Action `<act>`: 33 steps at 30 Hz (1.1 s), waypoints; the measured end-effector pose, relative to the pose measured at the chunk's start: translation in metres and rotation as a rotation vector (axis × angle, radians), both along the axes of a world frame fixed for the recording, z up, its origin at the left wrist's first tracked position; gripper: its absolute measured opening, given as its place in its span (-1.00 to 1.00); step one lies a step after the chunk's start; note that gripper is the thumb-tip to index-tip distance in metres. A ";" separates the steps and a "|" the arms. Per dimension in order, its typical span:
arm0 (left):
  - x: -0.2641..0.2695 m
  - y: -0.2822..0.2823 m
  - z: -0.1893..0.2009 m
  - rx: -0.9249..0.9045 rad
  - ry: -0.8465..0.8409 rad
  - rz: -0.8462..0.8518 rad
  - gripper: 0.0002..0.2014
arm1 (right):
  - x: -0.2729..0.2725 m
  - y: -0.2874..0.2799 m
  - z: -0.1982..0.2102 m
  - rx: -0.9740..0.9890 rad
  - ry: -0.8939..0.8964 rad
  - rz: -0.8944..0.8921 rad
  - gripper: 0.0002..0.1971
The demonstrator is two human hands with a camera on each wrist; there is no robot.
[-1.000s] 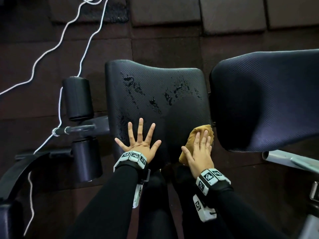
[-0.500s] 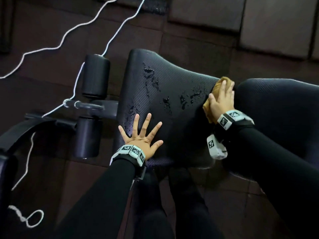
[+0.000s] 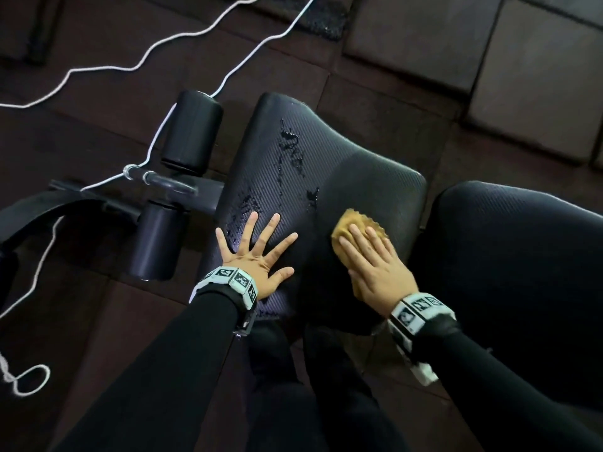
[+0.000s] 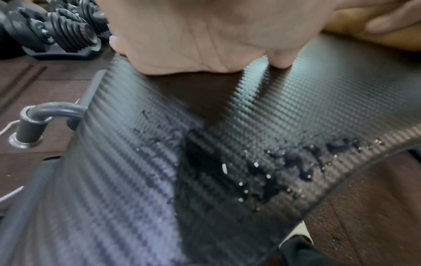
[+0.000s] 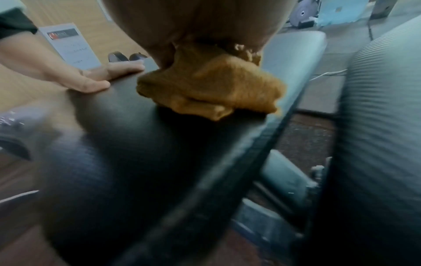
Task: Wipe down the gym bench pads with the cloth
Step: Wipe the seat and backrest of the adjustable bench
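Observation:
The black textured seat pad (image 3: 368,177) of the gym bench lies in front of me, with wet droplets (image 3: 292,151) on its left half and a dry-looking right half. My left hand (image 3: 257,246) rests flat on the pad's near left part, fingers spread. My right hand (image 3: 375,259) presses the mustard-yellow cloth (image 3: 350,220) flat onto the pad's near right part with straight fingers. In the right wrist view the bunched cloth (image 5: 212,86) sits under my palm. The droplets (image 4: 284,162) show close up in the left wrist view. The larger back pad (image 3: 522,262) lies to the right.
Two black foam rollers (image 3: 192,132) on a metal bar (image 3: 156,177) stand left of the seat. White cord (image 3: 156,50) snakes over the dark rubber floor tiles. Dumbbells (image 4: 56,27) sit on the floor beyond my left hand. My legs are below the seat.
My right hand slid the cloth from the seat's far right edge back toward me, leaving the right half of the pad without droplets. My left hand stayed planted.

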State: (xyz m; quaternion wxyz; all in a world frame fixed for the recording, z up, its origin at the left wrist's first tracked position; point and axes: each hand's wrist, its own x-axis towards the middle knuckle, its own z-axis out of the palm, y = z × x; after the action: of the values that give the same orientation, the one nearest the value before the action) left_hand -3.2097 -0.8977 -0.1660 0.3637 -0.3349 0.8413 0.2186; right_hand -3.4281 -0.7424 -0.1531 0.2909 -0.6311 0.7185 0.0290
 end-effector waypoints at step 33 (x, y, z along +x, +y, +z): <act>0.004 -0.001 -0.006 -0.019 0.056 -0.005 -0.36 | -0.050 -0.092 -0.018 0.003 0.056 -0.461 -0.35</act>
State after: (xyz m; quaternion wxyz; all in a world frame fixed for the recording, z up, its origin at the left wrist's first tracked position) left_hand -3.2059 -0.8986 -0.1724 0.3374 -0.3300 0.8541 0.2187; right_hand -3.4785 -0.8342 -0.1706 0.2709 -0.4488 0.8513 -0.0198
